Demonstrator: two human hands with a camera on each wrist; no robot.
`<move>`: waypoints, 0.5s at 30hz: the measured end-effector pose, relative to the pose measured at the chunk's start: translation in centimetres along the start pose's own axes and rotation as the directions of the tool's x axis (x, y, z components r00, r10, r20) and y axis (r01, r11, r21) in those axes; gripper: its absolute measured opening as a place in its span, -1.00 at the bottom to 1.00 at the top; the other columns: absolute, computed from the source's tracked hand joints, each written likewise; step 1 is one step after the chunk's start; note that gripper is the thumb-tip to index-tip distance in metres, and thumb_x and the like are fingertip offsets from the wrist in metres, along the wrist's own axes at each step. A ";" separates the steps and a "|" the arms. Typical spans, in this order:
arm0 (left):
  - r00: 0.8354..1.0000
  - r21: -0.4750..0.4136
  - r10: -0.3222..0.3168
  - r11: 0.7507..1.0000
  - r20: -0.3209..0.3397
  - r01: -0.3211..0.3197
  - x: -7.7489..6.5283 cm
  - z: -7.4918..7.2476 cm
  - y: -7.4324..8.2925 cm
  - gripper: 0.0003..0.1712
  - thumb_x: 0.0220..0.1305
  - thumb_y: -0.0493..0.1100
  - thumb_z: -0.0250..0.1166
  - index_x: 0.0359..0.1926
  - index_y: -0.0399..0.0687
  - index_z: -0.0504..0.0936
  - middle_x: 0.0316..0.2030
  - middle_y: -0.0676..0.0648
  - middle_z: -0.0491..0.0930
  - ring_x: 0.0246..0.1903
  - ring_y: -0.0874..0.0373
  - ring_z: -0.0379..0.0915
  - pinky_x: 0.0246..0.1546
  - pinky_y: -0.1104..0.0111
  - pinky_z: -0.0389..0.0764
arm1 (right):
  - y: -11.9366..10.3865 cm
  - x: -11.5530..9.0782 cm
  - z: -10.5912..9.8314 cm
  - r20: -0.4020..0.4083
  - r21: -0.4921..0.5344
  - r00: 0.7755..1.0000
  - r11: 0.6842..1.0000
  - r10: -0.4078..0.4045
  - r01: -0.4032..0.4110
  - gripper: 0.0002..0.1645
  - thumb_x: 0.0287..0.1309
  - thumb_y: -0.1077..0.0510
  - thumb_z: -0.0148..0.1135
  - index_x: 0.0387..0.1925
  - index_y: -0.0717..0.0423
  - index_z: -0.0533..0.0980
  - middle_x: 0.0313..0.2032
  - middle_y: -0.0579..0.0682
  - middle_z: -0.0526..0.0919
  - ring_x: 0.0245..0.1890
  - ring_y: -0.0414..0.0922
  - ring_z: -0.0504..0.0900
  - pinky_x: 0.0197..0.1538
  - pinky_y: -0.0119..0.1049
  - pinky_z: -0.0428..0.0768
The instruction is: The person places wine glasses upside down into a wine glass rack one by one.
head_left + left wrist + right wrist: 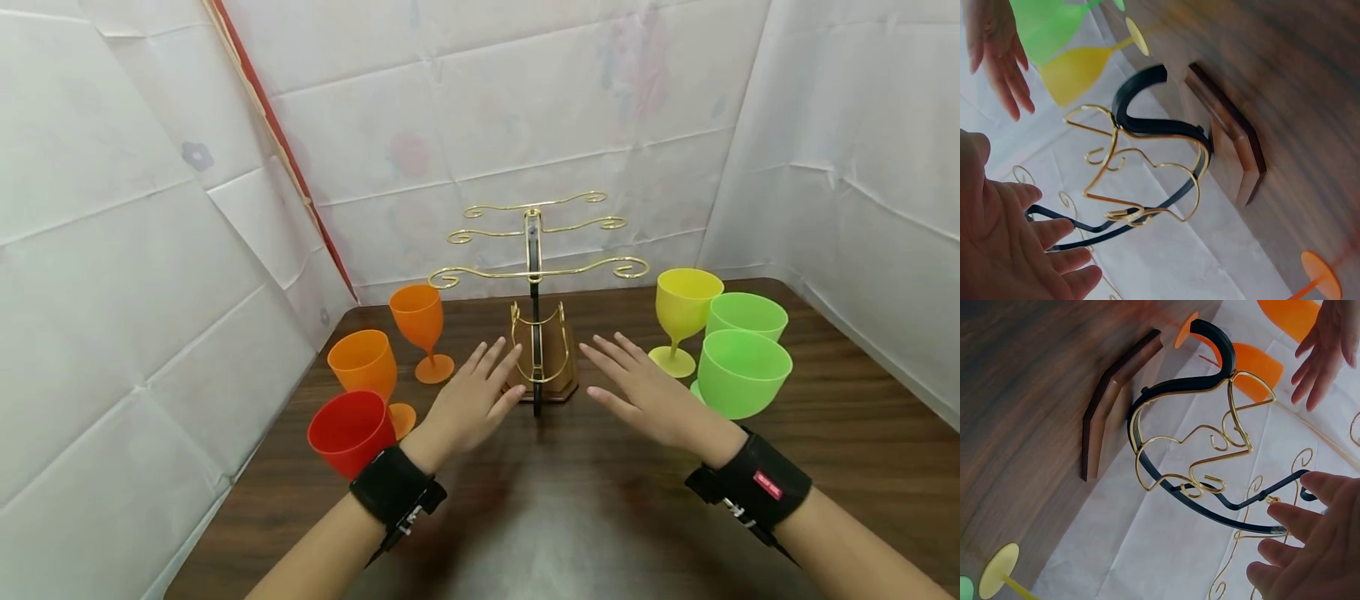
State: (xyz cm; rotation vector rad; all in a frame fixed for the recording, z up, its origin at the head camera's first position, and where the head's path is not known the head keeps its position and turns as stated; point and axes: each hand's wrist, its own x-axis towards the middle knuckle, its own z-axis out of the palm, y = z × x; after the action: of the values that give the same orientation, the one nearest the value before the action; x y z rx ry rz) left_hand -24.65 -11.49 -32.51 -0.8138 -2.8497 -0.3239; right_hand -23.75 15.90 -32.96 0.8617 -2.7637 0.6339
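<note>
My left hand hovers over the table with its fingers straight and spread, holding nothing. Likewise outstretched and holding nothing, my right hand faces it from the other side. Between and beyond them stands a stemware rack with gold wire arms, a black curved frame and a wooden base. Beside the left hand are a red goblet and two orange goblets, one nearer and one farther. A yellow goblet and two green goblets stand near the right hand, one green partly hidden.
The dark wood-grain table carries everything. White patterned sheeting hangs behind and along both sides, with a red-edged strip running down the left corner. Black bands circle both wrists.
</note>
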 end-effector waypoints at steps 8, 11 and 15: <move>1.000 -0.033 0.009 0.999 -0.014 -0.009 -2.3 0.1 0.2 -0.29 0.43 0.20 -0.13 0.48 0.14 -0.05 0.47 -0.08 -0.10 0.44 -0.05 -0.25 0.35 0.01 0.05 | -0.2 -1.5 -0.1 -0.019 0.009 1.000 1.000 -0.025 0.025 -0.31 0.38 -0.15 -0.08 0.44 -0.07 0.06 0.43 0.12 0.05 0.43 0.20 -0.12 0.29 0.27 0.08; 1.000 -0.032 0.019 0.999 -0.016 -0.020 -2.7 0.0 0.3 -0.30 0.43 0.21 -0.14 0.48 0.14 -0.05 0.47 -0.07 -0.11 0.44 -0.05 -0.25 0.36 0.03 0.04 | -0.1 -1.5 -0.1 -0.026 0.018 0.999 1.000 -0.022 0.022 -0.31 0.38 -0.14 -0.08 0.44 -0.08 0.06 0.43 0.10 0.04 0.43 0.18 -0.13 0.30 0.27 0.08; 0.999 -0.035 0.026 0.999 -0.022 -0.027 -3.1 0.0 0.5 -0.29 0.43 0.24 -0.18 0.48 0.17 -0.07 0.47 -0.04 -0.13 0.45 -0.02 -0.27 0.37 0.06 0.03 | 0.1 -1.5 0.1 -0.029 0.022 0.999 1.000 -0.015 0.015 -0.31 0.38 -0.14 -0.08 0.44 -0.08 0.06 0.43 0.08 0.04 0.44 0.17 -0.13 0.30 0.26 0.08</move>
State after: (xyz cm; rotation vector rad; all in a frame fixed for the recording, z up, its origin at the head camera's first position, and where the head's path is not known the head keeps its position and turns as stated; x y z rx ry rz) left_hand -21.78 -12.62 -33.05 -0.8490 -2.8184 -0.3783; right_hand -22.56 16.73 -33.51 0.8703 -2.7269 0.6696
